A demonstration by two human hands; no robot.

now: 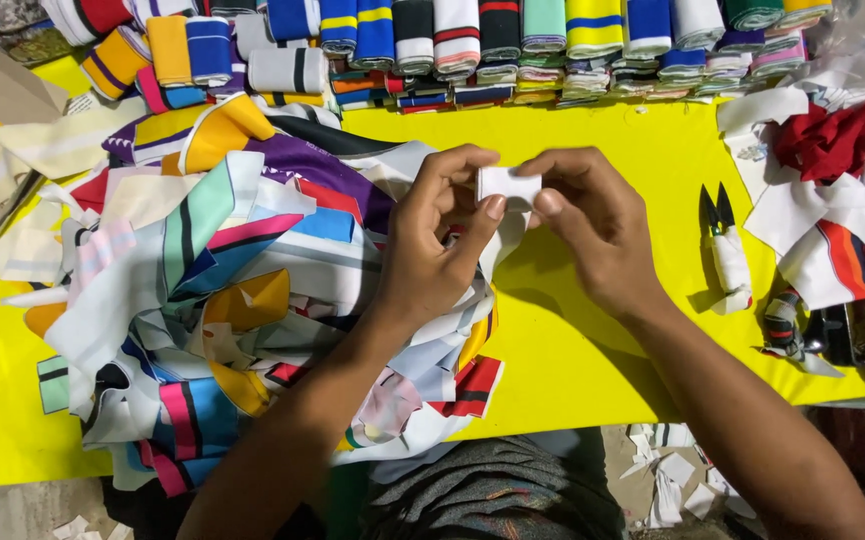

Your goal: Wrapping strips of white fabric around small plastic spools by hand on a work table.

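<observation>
While my left hand [433, 240] and right hand [593, 225] pinch the small white fabric piece [509, 186] above the yellow table [603, 350], I judge a loosened thumb could drop it into the scrap pile [233, 290].

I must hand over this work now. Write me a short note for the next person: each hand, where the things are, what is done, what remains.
Left hand and right hand: both pinch one small white fabric piece above the yellow table.
Things: pile of striped fabric pieces on the left; thread snips lying untouched on the right; folded rib rolls along the far edge.
Done: white piece is picked up.
Left: the big pile looks unsorted; progress otherwise cannot be told.
</observation>
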